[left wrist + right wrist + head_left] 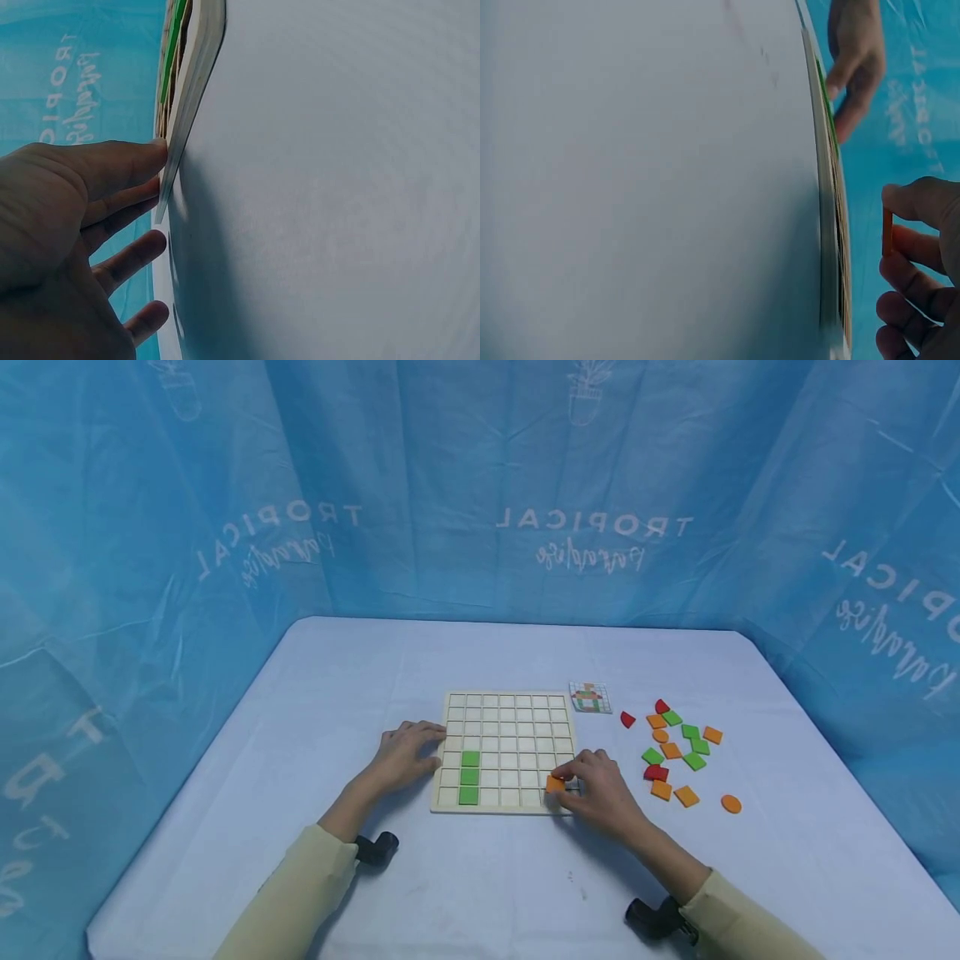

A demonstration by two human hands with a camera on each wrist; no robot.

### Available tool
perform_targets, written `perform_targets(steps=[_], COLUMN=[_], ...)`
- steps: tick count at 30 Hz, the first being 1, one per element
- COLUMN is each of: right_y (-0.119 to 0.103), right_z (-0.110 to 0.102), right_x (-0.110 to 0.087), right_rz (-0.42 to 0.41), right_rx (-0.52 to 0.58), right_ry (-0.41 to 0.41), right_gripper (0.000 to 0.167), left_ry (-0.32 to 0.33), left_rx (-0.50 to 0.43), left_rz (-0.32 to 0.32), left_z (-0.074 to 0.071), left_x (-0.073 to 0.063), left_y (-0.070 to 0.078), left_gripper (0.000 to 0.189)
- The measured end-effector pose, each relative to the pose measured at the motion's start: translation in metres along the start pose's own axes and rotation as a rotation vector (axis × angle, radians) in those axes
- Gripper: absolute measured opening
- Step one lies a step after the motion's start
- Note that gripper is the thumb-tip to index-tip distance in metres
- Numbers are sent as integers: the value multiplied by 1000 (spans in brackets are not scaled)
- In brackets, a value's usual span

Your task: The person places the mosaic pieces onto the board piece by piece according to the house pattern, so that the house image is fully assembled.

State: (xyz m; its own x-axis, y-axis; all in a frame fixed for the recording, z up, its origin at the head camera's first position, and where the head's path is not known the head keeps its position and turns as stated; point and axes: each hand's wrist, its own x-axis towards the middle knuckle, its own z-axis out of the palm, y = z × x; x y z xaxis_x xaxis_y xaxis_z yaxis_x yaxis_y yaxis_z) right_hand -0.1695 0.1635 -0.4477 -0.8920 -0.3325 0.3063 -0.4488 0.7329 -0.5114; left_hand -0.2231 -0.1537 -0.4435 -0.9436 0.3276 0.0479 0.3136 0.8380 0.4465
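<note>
A pale wooden grid board point(510, 752) lies on the table. Three green square tiles point(469, 775) fill a short column of its cells near the lower left. At the board's left edge, my left hand point(405, 753) touches the rim with thumb and fingertips, fingers fairly straight; the left wrist view shows the thumb point(127, 166) along the edge. My right hand point(602, 793) pinches an orange square tile point(555, 784) over the board's lower right. From the right wrist, that tile appears edge-on between thumb and fingers, raised above the board.
Right of the board lie scattered tiles: green squares point(694, 762), orange squares point(686, 796), red quarter-rounds point(656, 772) and an orange disc point(731, 804). A small pattern card point(590, 697) sits at the board's top right corner. Blue curtains point(465, 485) surround the white table point(360, 668).
</note>
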Motion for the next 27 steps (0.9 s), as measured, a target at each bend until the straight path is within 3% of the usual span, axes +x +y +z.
perform_targets(steps=[9,27], right_y=[-34,-42], right_z=[38,60], right_x=[25,36], right_rz=[-164,-192], right_rx=[-20,-103], right_ry=[-75,-143], right_gripper=[25,23], left_ry=[1,-1], left_rx=[1,1], left_rz=[-1,12], left_z=[0,0], left_x=[1,0], left_y=[0,-1], left_gripper=[43,43])
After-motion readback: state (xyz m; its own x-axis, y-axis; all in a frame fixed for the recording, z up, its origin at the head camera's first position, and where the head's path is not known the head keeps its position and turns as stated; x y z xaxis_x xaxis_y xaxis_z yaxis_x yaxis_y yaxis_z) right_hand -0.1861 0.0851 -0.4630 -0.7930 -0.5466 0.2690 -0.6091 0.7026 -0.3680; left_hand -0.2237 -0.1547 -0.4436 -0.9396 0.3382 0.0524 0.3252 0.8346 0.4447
